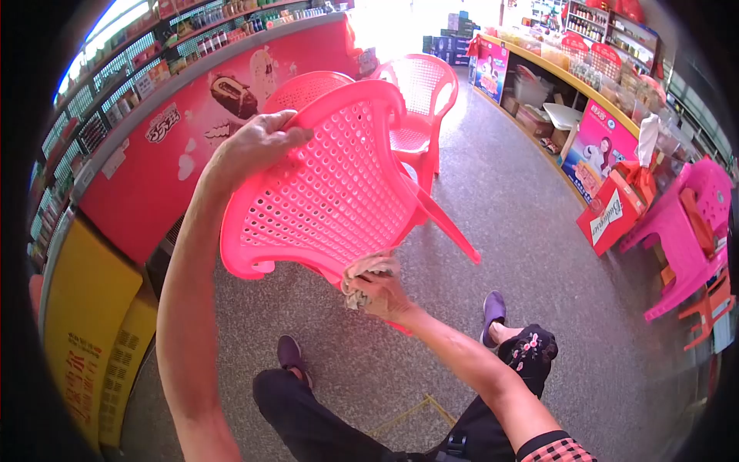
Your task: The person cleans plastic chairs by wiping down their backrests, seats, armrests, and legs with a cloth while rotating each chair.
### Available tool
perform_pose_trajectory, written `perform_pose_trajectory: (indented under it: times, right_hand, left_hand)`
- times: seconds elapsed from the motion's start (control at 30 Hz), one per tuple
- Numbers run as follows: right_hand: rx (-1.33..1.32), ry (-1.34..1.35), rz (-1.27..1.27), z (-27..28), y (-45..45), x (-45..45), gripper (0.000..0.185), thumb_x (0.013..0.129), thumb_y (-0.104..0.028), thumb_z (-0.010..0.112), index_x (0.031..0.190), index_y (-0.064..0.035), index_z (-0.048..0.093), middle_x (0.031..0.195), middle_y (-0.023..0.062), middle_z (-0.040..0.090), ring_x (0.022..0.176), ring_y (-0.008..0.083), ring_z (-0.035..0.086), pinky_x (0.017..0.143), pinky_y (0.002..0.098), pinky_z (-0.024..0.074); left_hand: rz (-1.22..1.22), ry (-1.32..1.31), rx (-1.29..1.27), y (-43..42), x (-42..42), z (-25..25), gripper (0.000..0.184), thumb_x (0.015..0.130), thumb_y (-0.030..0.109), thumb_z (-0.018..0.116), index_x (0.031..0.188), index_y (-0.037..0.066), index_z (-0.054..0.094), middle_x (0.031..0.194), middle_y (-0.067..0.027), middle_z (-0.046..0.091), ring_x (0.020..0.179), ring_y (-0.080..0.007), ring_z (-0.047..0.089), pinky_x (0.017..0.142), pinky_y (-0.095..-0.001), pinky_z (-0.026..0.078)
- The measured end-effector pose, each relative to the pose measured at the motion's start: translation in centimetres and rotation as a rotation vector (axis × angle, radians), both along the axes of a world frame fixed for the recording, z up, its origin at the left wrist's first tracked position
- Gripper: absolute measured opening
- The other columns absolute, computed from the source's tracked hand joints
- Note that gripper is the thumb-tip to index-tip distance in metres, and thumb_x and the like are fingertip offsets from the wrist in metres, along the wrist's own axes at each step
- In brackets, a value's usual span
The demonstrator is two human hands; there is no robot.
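A pink plastic chair (331,177) with a pattern of holes is tilted in front of me. My left hand (265,142) grips its upper left edge, with the fingers over the rim. Lower down, my right hand (377,289) is closed round a crumpled light cloth (356,283) and presses it against the chair's lower edge. One chair leg points out to the right. The cloth is partly hidden by my fingers.
More pink chairs (419,92) stand just behind. A red freezer or counter (138,192) and a yellow box (69,331) are at left. At right are a long counter (570,85), a red carton (612,215) and a magenta chair (677,239).
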State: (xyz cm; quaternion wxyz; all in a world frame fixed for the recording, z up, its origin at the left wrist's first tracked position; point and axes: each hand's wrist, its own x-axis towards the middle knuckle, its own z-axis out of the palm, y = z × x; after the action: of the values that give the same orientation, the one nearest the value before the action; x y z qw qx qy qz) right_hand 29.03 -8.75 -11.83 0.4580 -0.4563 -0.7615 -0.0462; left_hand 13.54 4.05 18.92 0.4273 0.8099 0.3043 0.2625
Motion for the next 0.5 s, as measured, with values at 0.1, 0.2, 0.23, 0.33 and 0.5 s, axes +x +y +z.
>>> perform_pose_trajectory:
  times: [0.1,0.2,0.23,0.33,0.5]
  right_hand:
    - [-0.194,0.18,-0.064,-0.9,-3.0,0.3,0.025,0.069,-0.012,0.072,0.091,-0.0097,0.061,0.099,0.0066,0.065,0.101,0.0254,0.061,0.085,0.0383,0.0485]
    - [-0.199,0.272,-0.142,-0.7,-5.2,0.7,0.027,0.07,-0.016,0.075,0.093,-0.0101,0.062,0.097,0.0067,0.065,0.1,0.0258,0.061,0.087,0.0383,0.0468]
    - [-0.139,0.235,-0.167,-0.7,-6.0,0.6,0.028,0.07,-0.018,0.075,0.094,-0.0108,0.062,0.097,0.0064,0.066,0.1,0.0261,0.061,0.089,0.0383,0.0459]
    - [-0.184,0.283,-0.189,-0.6,-8.5,0.1,0.029,0.069,-0.019,0.076,0.094,-0.0119,0.062,0.095,0.0056,0.066,0.097,0.0267,0.062,0.09,0.0394,0.0446]
    - [-0.119,0.339,-0.075,1.2,-13.1,-0.2,0.033,0.067,-0.019,0.078,0.096,-0.0119,0.062,0.091,0.0055,0.066,0.093,0.0253,0.064,0.088,0.0393,0.0465]
  left_hand:
    - [-0.057,0.035,-0.005,-2.6,0.2,-0.5,0.018,0.094,0.022,0.058,0.099,0.005,0.061,0.076,0.0005,0.059,0.061,-0.0055,0.058,0.055,-0.0237,0.05]
    - [-0.041,0.05,-0.009,-6.7,0.4,-1.3,0.017,0.095,0.02,0.057,0.098,0.004,0.061,0.073,0.001,0.058,0.061,-0.0054,0.058,0.055,-0.0237,0.05]
    - [-0.02,0.065,-0.047,-8.2,0.6,-1.4,0.017,0.095,0.019,0.056,0.097,0.003,0.062,0.072,0.0015,0.058,0.061,-0.0051,0.057,0.055,-0.0234,0.049]
    - [-0.019,0.103,-0.061,-10.6,1.6,-0.8,0.016,0.096,0.017,0.055,0.094,0.002,0.062,0.071,0.0018,0.058,0.06,-0.0048,0.057,0.055,-0.0229,0.049]
    - [-0.036,0.185,-0.083,-11.4,3.1,2.0,0.014,0.094,0.014,0.057,0.093,0.002,0.064,0.069,0.0027,0.059,0.06,-0.0044,0.057,0.055,-0.0226,0.049]
